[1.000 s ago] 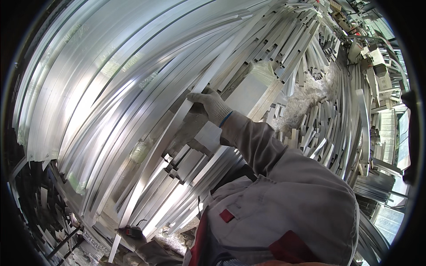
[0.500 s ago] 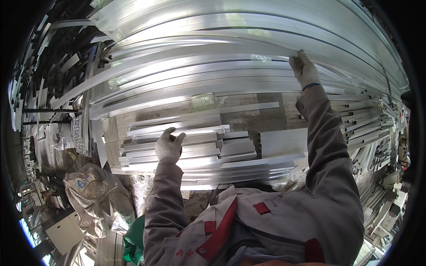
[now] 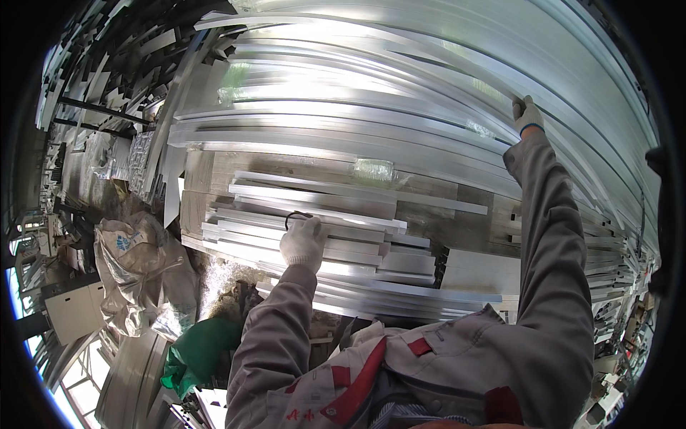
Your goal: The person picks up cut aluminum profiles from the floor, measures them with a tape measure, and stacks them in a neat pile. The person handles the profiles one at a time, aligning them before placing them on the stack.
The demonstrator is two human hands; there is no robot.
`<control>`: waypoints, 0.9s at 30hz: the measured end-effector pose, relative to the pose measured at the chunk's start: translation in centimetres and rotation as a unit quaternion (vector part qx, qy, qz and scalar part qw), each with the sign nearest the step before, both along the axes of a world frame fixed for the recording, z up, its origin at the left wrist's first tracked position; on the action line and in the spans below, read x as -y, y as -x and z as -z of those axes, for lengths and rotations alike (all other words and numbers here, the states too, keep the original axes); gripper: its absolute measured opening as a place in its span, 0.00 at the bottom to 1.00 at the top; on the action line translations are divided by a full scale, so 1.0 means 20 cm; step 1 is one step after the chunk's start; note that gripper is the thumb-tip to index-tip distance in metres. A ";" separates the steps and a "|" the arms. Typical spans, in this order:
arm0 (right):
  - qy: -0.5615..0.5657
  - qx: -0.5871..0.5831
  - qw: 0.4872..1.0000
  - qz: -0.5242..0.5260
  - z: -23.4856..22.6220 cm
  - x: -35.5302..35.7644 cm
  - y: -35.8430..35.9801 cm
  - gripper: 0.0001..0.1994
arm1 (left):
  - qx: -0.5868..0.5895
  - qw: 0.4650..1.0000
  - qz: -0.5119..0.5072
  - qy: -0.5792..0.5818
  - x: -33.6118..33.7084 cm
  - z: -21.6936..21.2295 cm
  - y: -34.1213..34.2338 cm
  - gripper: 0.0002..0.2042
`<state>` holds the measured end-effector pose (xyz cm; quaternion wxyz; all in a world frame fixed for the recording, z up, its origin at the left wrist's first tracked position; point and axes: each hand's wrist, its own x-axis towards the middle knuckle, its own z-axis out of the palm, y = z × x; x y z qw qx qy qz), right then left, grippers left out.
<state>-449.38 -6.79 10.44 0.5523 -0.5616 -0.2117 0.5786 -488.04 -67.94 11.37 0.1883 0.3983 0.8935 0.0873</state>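
One long metal strip point(image 3: 314, 18) stretches over silvery profiles point(image 3: 321, 109), its edge gripped by the right hand point(image 3: 529, 118); the left hand point(image 3: 301, 247) curls partway over short bars point(image 3: 354, 254), a dark loop point(image 3: 289, 217) beside it, its hold unclear.

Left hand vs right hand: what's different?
Left hand is over the short bars; right hand is farther out, at a long bar. A thin dark loop shows by the left, none by the right. The right shows a blue wrist band, the left none. Both are white-gloved.
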 end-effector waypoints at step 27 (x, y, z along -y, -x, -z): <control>-0.036 0.231 0.949 -0.210 0.11 1.18 0.07 0.17 | 0.005 0.995 -0.047 -0.088 0.01 0.12 -0.02 0.09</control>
